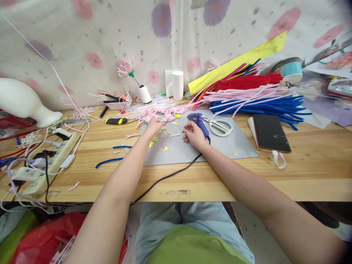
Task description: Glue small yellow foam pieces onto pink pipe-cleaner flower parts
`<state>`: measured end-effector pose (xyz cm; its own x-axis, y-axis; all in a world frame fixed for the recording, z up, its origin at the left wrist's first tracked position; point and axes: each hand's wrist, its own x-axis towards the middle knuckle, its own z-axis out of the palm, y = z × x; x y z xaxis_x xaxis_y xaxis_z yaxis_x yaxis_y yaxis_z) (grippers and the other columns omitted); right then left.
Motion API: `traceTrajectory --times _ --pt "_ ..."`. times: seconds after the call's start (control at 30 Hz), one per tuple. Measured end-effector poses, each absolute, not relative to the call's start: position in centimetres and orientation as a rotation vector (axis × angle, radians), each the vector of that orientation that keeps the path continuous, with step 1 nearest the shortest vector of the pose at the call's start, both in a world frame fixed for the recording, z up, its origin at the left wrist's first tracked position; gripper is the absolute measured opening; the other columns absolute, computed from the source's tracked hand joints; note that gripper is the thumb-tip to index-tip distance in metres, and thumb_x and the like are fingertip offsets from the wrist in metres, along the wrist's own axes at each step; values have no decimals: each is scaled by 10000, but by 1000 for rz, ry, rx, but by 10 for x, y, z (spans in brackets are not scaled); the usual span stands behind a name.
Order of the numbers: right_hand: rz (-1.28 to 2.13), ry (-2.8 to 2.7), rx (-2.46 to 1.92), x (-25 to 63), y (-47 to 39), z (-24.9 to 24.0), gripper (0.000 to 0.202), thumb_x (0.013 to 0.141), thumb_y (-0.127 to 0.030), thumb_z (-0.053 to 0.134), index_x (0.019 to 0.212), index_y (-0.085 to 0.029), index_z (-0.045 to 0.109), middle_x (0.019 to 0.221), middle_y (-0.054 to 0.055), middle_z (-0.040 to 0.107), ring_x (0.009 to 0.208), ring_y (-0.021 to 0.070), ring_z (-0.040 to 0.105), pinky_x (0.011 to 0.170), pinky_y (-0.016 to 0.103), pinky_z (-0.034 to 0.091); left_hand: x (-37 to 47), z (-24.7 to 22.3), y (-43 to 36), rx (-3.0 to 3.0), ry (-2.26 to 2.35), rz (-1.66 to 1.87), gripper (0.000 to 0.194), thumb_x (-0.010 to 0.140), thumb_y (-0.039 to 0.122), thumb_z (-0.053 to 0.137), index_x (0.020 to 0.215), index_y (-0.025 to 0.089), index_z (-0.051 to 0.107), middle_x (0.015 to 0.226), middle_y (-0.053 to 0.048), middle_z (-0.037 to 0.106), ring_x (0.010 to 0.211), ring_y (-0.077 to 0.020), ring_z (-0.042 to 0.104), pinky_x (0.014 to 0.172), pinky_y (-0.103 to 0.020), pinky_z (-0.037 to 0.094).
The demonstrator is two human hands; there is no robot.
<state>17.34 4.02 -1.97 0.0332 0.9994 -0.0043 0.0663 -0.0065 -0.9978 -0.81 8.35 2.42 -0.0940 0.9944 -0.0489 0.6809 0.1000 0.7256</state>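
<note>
My left hand (154, 128) reaches over the back left of the grey cutting mat (170, 157), fingers stretched out beside pink pipe-cleaner petals (150, 114). Nothing shows in its grasp, though the fingertips are small in view. Loosely curled, my right hand (194, 134) hovers over the mat with a gap between thumb and fingers. White scraps (175, 135) and yellow paper bits (165, 149) lie between the hands. A blue glue gun (200, 123) rests just behind my right hand. White-handled scissors (220, 128) lie to its right.
Blue (258, 106), pink and red pipe cleaners are piled at the back right. A phone (271, 132) lies at right. A cutter knife (116, 121) and a power strip (52, 159) are at left. The glue gun's black cord (165, 178) crosses the front edge.
</note>
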Motion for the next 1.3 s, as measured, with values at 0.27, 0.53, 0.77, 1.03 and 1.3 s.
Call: traceTrajectory --times 0.27,0.53,0.77,1.03,1.3 --pt "1111 -1239 -1263 175 42 -24 122 755 -205 506 850 -214 430 741 -38 559 535 81 587 416 175 399 -4 34 82 2278 1745 79 278 636 212 632 901 250 707 800 -24 645 748 -183 580 663 -259 401" --pt "621 -1836 -1238 174 37 -7 226 826 -161 408 1030 -215 489 889 60 666 867 209 602 776 337 446 5 34 88 2318 1827 3 164 719 223 585 840 210 695 929 -89 677 856 -232 608 753 -297 426" --pt "617 -1906 -1291 172 44 -12 324 811 -108 387 1113 -194 469 848 68 669 835 233 602 757 351 443 10 17 90 2144 2086 343 247 791 216 503 987 222 652 1046 -101 666 951 -244 606 800 -325 413" --pt "607 -1737 -1438 173 34 -6 309 806 -117 405 1097 -193 478 889 63 664 732 204 633 732 350 454 20 26 69 2129 1928 453 410 896 393 311 879 197 670 979 -93 678 938 -236 605 793 -308 407" --pt "745 -1547 -1390 174 37 -13 247 783 -153 435 1021 -217 458 854 -1 661 526 112 560 637 295 454 16 19 68 2157 1903 195 525 916 441 210 959 198 674 1062 -108 670 1032 -260 588 847 -346 405"
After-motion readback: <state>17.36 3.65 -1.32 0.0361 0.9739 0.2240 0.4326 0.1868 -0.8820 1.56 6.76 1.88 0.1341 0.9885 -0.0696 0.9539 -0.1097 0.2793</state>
